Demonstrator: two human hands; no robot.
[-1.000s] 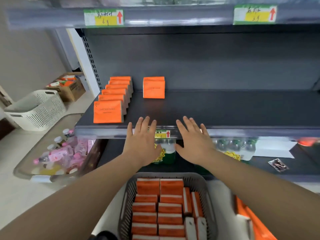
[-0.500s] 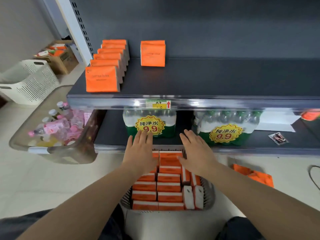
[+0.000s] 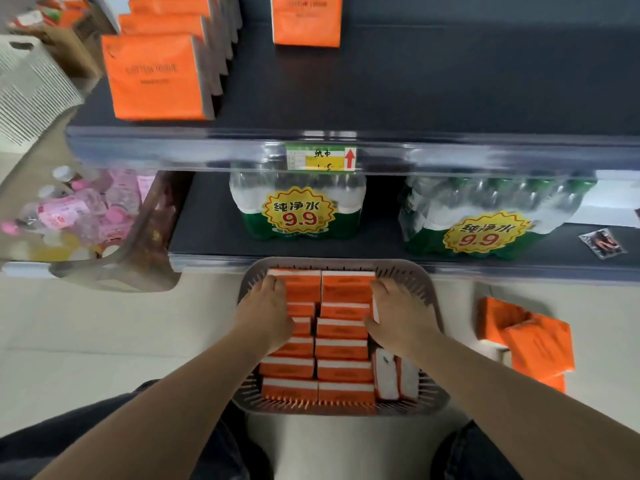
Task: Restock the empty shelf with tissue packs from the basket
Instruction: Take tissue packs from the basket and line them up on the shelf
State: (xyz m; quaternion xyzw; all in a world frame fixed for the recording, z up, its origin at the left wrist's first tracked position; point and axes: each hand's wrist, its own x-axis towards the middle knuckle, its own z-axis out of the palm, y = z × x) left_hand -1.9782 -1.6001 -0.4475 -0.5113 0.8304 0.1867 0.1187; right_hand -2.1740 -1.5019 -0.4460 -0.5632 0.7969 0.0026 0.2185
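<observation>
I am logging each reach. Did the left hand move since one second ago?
Yes. The left hand went down, from beside the price label to the tissue packs in the basket.

- The left hand covers tissue packs along the basket's left side. Its fingertips dip out of sight, perhaps gripping one.
- The right hand hides its fingertips likewise, at the right side.
- The row of packs at the shelf's left end is cut off by the top edge.
- The price label has blurred writing.
</observation>
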